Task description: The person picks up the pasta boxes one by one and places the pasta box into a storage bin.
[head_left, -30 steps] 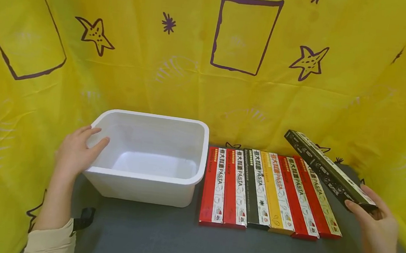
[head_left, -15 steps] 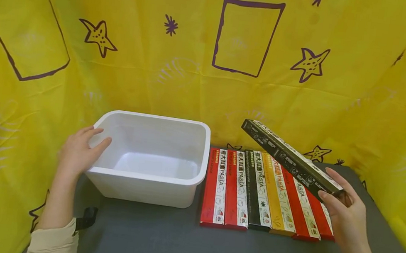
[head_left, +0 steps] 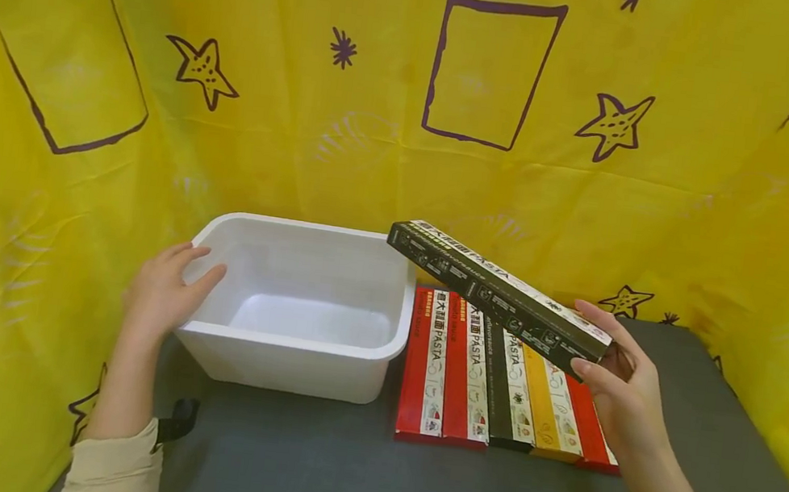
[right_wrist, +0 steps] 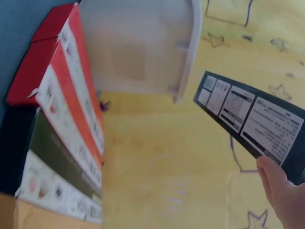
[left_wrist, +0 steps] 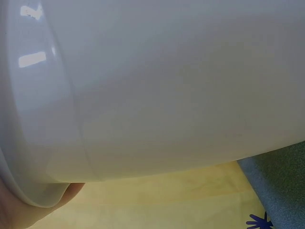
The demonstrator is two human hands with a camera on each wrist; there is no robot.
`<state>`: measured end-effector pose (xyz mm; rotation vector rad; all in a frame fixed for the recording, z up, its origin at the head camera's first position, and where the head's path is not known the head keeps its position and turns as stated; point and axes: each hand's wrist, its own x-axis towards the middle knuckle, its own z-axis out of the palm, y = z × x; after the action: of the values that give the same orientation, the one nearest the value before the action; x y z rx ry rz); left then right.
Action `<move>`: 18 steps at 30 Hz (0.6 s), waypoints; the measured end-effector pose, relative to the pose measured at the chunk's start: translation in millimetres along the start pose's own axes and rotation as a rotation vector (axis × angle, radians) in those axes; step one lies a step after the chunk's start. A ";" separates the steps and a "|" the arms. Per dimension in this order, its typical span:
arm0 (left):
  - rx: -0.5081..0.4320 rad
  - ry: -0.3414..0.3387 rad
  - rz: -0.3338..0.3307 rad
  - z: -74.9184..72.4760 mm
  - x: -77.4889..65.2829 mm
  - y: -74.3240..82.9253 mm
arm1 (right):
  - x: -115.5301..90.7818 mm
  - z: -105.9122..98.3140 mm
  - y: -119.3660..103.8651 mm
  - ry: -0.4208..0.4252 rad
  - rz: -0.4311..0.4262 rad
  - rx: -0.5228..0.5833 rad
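My left hand (head_left: 166, 289) grips the left rim of a white plastic bin (head_left: 286, 367), thumb and fingers over the edge. In the left wrist view the bin's outer wall (left_wrist: 167, 95) takes up most of the frame. The bin's visible floor is bare. My right hand (head_left: 626, 394) holds a long black pasta box (head_left: 498, 298) by its near end, thumb on one side. Tilted, the box reaches left over the row of boxes, its far end overlapping the bin's right rim in the head view. Its printed black face (right_wrist: 238, 112) shows in the right wrist view.
Right of the bin, several pasta boxes lie side by side on the grey table (head_left: 339, 475): red boxes (head_left: 413, 402), a black one (head_left: 503, 409) and a yellow one (head_left: 544, 409). A yellow patterned cloth (head_left: 374, 171) hangs behind and at both sides.
My right hand has carried the black pasta box leftward from the far right, across the row to the bin's right rim. The left hand stays on the bin. The head view shifts slightly.
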<state>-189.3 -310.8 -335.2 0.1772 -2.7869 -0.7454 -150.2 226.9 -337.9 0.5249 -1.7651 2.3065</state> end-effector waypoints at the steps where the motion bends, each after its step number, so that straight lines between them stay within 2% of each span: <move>1: -0.002 -0.001 -0.001 -0.1 -0.2 0.4 | 1.6 3.5 -0.2 -0.011 0.000 -0.009; 9: 0.006 0.008 -0.001 -2.1 -1.6 1.1 | 21.4 36.4 1.9 -0.160 0.001 -0.053; 18: -0.001 0.017 0.000 -0.5 -0.4 1.2 | 49.7 76.0 13.1 -0.255 0.055 -0.210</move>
<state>-188.9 -310.0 -334.3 0.1827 -2.7701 -0.7412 -188.2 147.2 -312.9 0.7685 -2.1317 2.1313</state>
